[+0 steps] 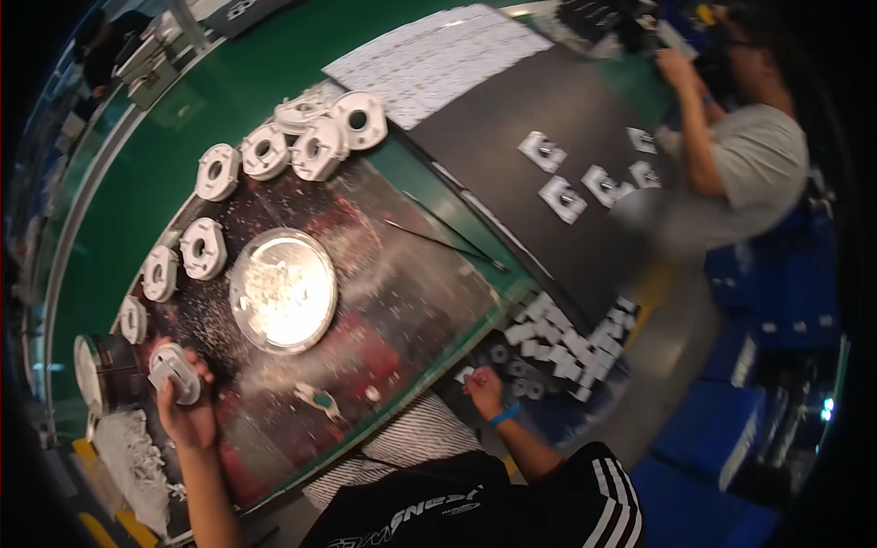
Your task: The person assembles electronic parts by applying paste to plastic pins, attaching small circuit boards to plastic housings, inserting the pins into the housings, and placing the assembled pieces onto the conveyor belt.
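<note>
My left hand [190, 416] is closed round a white plastic housing [178, 373], holding it above the left end of the worktable. Off the table's front edge, my right hand [484, 391] has its fingers pinched together on a small white piece [464, 375]. A blue band circles that wrist. Below this hand lie many small white squares [557, 338] and some grey rings [523, 370]. Several more white housings with round holes [217, 172] line the far and left edges of the table. Between them and me stands a round dish [285, 290] holding white bits.
A dark tin [108, 373] and a white cloth [132, 461] are at the left. Thin dark tools [448, 239] lie at the table's right. Beyond is a black board [548, 119] with small parts. Another person [754, 146] works at far right. Blue crates [703, 429] stand below.
</note>
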Demonstrator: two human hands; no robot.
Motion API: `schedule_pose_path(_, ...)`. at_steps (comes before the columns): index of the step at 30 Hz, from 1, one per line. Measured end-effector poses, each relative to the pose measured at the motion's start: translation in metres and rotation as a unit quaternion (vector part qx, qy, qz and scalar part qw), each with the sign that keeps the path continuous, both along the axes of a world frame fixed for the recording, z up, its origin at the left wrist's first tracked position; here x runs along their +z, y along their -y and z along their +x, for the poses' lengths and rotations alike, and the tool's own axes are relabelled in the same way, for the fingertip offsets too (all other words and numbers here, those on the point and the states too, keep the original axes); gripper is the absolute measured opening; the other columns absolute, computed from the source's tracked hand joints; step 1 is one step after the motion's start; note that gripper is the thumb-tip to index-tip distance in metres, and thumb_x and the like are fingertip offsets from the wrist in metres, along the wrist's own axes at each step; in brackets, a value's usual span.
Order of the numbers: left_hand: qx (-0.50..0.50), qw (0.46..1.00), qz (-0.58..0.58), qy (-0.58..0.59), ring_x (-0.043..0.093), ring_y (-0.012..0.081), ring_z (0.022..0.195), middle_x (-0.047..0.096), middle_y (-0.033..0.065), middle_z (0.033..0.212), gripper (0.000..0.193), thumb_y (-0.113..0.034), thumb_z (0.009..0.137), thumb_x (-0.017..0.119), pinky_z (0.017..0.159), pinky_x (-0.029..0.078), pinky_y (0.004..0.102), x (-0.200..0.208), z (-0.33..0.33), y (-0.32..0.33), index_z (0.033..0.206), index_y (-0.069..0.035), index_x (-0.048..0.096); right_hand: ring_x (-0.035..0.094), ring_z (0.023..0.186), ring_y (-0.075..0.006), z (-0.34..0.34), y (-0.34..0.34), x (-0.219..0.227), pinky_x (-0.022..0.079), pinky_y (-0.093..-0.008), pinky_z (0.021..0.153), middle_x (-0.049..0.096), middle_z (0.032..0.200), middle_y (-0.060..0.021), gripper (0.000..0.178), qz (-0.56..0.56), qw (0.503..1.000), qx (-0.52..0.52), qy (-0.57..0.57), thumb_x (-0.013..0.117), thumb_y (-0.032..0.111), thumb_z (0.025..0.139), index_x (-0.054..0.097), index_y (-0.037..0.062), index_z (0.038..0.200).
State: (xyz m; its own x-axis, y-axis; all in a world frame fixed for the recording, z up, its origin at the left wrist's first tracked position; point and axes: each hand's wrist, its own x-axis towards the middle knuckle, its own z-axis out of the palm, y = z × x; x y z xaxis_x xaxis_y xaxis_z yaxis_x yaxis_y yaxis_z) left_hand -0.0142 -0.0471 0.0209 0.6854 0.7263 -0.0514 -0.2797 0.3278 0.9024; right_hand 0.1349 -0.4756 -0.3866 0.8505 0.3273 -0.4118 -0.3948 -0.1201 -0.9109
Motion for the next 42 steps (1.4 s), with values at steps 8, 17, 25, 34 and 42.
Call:
schedule_pose_path(8, -0.031, 0.999, -0.014, 0.016, 0.064, 0.0254, 0.096, 0.063, 0.0171, 0.11, 0.046, -0.023, 0.091, 0.061, 0.086, 0.053, 0.0371, -0.014, 0.019, 0.001, 0.131, -0.005, 0.045, 0.064, 0.07, -0.0164, 0.012, 0.026, 0.354, 0.054, -0.0294, 0.064, 0.065, 0.088, -0.0118, 0.028, 0.062, 0.992, -0.054, 0.092, 0.059, 0.003, 0.091, 0.047, -0.0008, 0.116)
schedule_pose_path(17, -0.041, 0.995, -0.057, 0.071, 0.068, 0.0275, 0.089, 0.064, 0.0194, 0.105, 0.037, -0.013, 0.09, 0.061, 0.079, 0.058, 0.0375, -0.008, 0.017, 0.002, 0.122, -0.004, 0.045, 0.07, 0.086, -0.021, 0.055, -0.075, 0.464, 0.059, -0.0297, 0.073, 0.067, 0.099, -0.0137, 0.027, 0.131, 0.969, 0.151, 0.144, 0.055, 0.013, 0.097, 0.053, -0.0048, 0.118)
schedule_pose_path(25, -0.062, 0.994, -0.063, 0.064, 0.067, 0.0241, 0.086, 0.064, 0.0165, 0.103, 0.036, -0.012, 0.089, 0.062, 0.076, 0.058, 0.0348, 0.0, 0.017, 0.003, 0.119, -0.006, 0.044, 0.064, 0.069, -0.0104, 0.223, -0.131, 0.468, 0.048, -0.0205, 0.055, 0.068, 0.085, -0.0071, 0.024, -0.041, 0.939, 0.102, 0.327, 0.066, 0.011, 0.089, 0.064, -0.0062, 0.106)
schedule_pose_path(34, -0.067, 0.992, -0.071, 0.074, 0.067, 0.0246, 0.086, 0.064, 0.0168, 0.103, 0.038, -0.012, 0.089, 0.063, 0.075, 0.058, 0.0352, -0.007, 0.012, 0.001, 0.121, -0.006, 0.043, 0.05, 0.066, -0.0053, 0.245, -0.15, 0.413, 0.04, -0.0207, 0.058, 0.061, 0.082, 0.0007, 0.021, -0.053, 0.879, -0.029, 0.473, 0.059, 0.014, 0.093, 0.063, 0.0016, 0.11)
schedule_pose_path(42, -0.06, 0.992, -0.08, 0.074, 0.068, 0.0279, 0.087, 0.065, 0.0192, 0.105, 0.036, -0.01, 0.09, 0.061, 0.079, 0.057, 0.0398, -0.011, 0.017, -0.007, 0.121, -0.004, 0.044, 0.06, 0.071, -0.0082, 0.045, -0.16, 0.399, 0.05, -0.0227, 0.065, 0.063, 0.085, -0.0015, 0.013, 0.022, 0.888, 0.195, 0.416, 0.059, 0.003, 0.092, 0.066, 0.0, 0.102)
